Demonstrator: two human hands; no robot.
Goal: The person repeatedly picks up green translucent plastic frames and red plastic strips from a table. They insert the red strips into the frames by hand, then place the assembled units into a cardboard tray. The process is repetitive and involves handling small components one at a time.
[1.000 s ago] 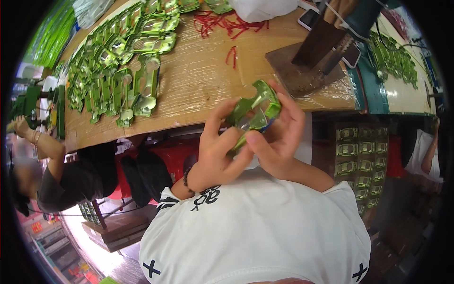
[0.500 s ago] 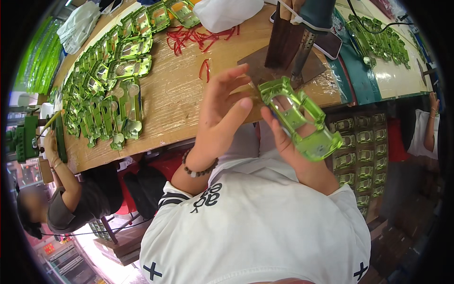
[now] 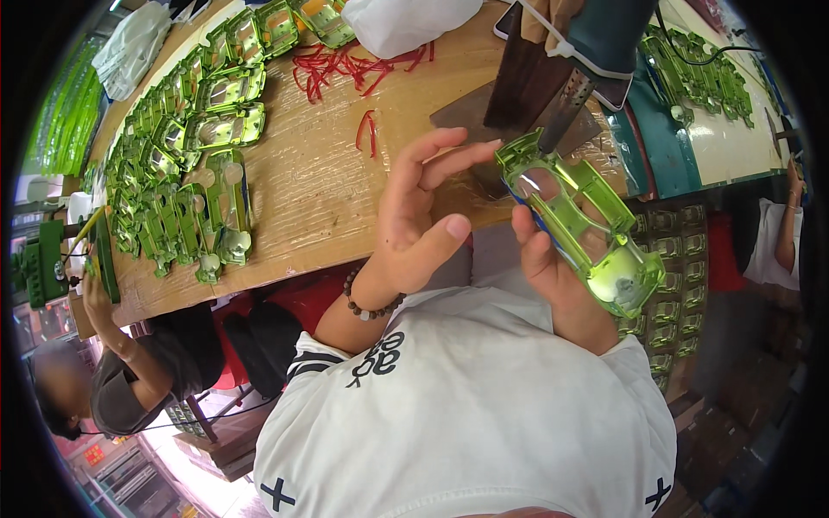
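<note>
My right hand (image 3: 553, 272) grips a translucent green toy car body shell (image 3: 563, 210) from below, at its near left side. The shell is tilted, with its far end right by the tip of a perforated metal tube (image 3: 568, 108). That tube belongs to a dark upright tool that looks like a hot-air gun (image 3: 609, 34); whether the shell touches it I cannot tell. Just left of the shell my left hand (image 3: 419, 216) is raised, fingers spread and bent, holding nothing. Its fingertips come close to the shell's far end.
Rows of green car shells (image 3: 186, 138) cover the table's left side. Red strips (image 3: 345, 69) and a white bag (image 3: 406, 26) lie at the back. More shells (image 3: 704, 82) are at far right; a tray of shells (image 3: 665, 293) sits below. Another person (image 3: 138, 371) is at left.
My right hand has moved the green shell a little to the right and nearer, its far end now at the metal tube. The left hand has shifted slightly right, still open.
</note>
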